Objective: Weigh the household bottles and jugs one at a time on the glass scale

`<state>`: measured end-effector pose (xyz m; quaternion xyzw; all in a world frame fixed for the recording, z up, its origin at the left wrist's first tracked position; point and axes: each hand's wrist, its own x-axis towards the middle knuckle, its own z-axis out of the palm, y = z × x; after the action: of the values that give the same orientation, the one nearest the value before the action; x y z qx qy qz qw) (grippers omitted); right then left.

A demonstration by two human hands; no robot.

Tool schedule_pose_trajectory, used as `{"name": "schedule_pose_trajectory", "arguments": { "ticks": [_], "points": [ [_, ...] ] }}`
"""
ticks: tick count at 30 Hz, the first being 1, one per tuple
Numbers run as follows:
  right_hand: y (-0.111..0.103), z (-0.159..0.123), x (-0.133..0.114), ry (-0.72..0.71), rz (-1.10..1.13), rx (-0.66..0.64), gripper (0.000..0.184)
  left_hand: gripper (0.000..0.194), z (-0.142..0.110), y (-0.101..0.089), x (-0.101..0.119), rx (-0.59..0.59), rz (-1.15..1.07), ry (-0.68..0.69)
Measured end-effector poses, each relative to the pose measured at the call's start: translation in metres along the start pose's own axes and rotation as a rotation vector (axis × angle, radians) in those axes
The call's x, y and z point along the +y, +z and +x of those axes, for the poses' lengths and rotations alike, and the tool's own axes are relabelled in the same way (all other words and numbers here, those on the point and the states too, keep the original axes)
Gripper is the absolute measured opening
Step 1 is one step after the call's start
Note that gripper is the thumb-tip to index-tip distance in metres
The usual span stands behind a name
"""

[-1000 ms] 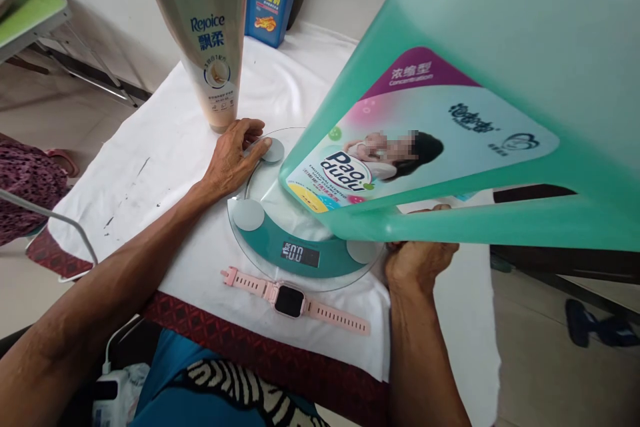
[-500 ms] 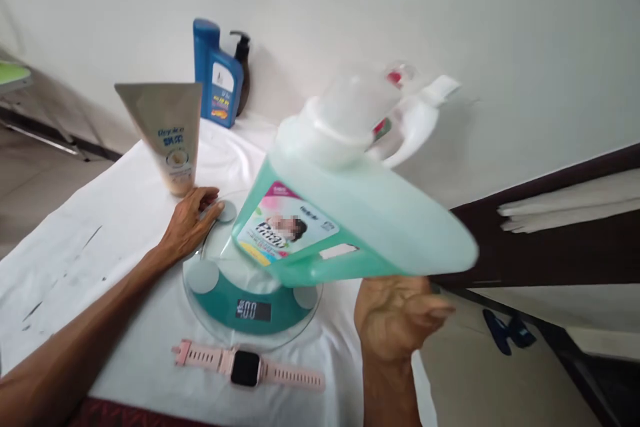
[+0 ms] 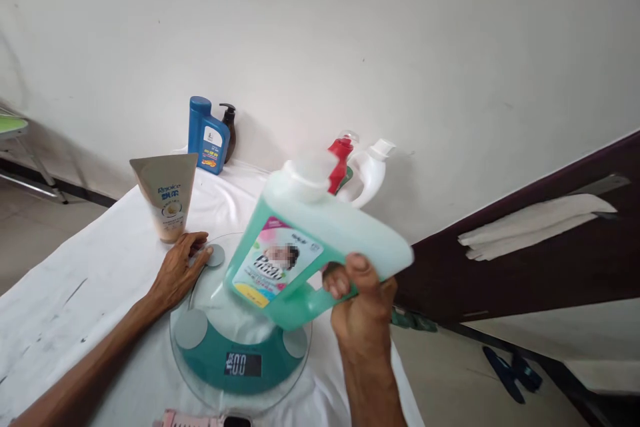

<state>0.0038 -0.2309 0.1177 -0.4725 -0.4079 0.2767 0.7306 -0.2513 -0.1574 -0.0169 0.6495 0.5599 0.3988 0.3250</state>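
My right hand (image 3: 367, 300) is closed around the handle of a large jug of green liquid (image 3: 295, 267) with a colourful label. The jug tilts over the round glass bathroom scale (image 3: 200, 373); whether its base touches the glass I cannot tell. On the scale's left rim rests my left hand (image 3: 177, 270), thumb apart from the fingers, near a round metal pad. The scale's display (image 3: 243, 364) is lit and reads 0.0. Just behind my left hand, a beige Rejoice tube (image 3: 167, 197) stands on its cap.
Against the wall stand a blue bottle (image 3: 207, 140), a dark pump bottle (image 3: 229, 133), a red bottle (image 3: 341, 157) and a white bottle (image 3: 371, 177). A pink-strapped watch (image 3: 193, 419) lies at the front on the white cloth (image 3: 65, 300). Dark slippers (image 3: 510, 373) are on the floor.
My right hand has gone from open fingers below the jug to a grip on its handle. The camera view has shifted upward. My left hand stays on the scale's rim.
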Motion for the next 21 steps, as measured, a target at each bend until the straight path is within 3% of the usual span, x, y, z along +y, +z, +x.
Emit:
{"name": "schedule_pose_trajectory", "arguments": {
  "ticks": [4, 8, 14, 21],
  "points": [
    [0.014, 0.048, -0.027, -0.159, -0.001, 0.142, 0.057, 0.051, 0.0, 0.0, 0.001, -0.01, 0.002, -0.004],
    [0.023, 0.094, -0.027, -0.29, -0.005, 0.216, 0.058, 0.052, 0.0, 0.001, -0.001, 0.001, -0.002, -0.007],
    [0.025, 0.131, 0.017, -0.258, -0.013, 0.344, 0.059, 0.052, 0.0, 0.002, -0.001, -0.003, 0.004, -0.029],
    [0.018, 0.137, 0.069, -0.203, -0.056, 0.348, 0.06, 0.048, 0.002, 0.004, -0.001, -0.002, 0.03, -0.035]
  ]
}}
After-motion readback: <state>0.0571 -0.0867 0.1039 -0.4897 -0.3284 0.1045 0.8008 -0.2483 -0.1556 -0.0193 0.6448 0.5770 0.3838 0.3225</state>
